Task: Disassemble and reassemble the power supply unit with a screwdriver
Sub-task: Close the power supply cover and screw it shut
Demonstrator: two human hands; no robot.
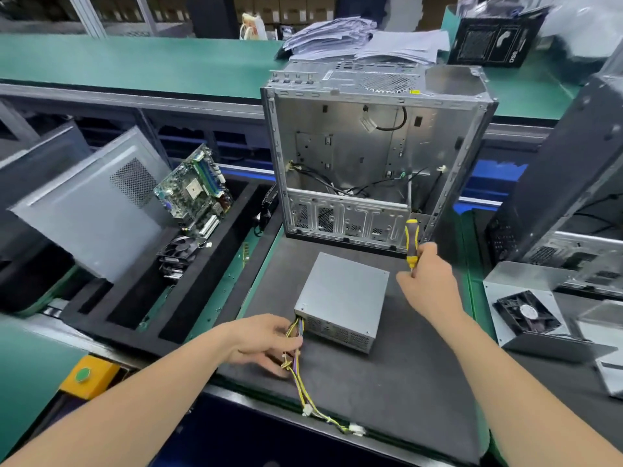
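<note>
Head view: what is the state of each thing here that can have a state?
Computer case: upright, side open.
Power supply unit: outside the case, flat on the mat, cover on.
Cable bundle: held by the left hand, trailing over the mat.
Screwdriver: held by the right hand, handle up, off the unit.
Motherboard: removed, leaning in the foam tray.
</note>
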